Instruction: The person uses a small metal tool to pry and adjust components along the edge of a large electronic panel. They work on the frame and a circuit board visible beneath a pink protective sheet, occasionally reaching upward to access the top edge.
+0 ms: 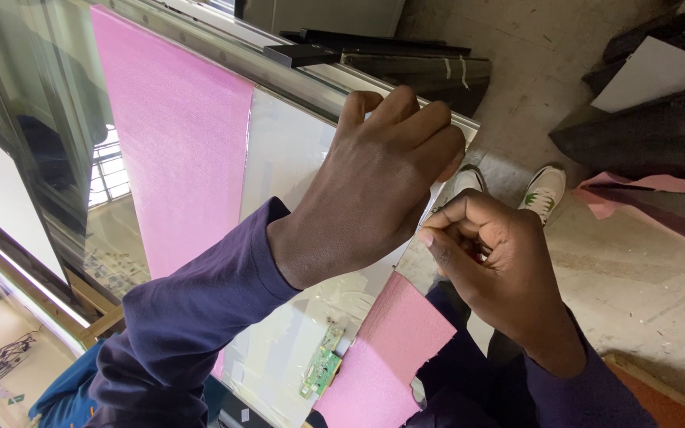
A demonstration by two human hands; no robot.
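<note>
A large flat display panel (287,158), pale grey and glossy, is being held on edge at centre. It is being partly covered by pink foam wrapping (176,143).

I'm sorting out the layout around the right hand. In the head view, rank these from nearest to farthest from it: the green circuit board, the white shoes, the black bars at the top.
From the right hand:
1. White shoes, just above it on the floor.
2. Green circuit board, lower left on the panel.
3. Black bars, far up by the panel's top edge.
</note>
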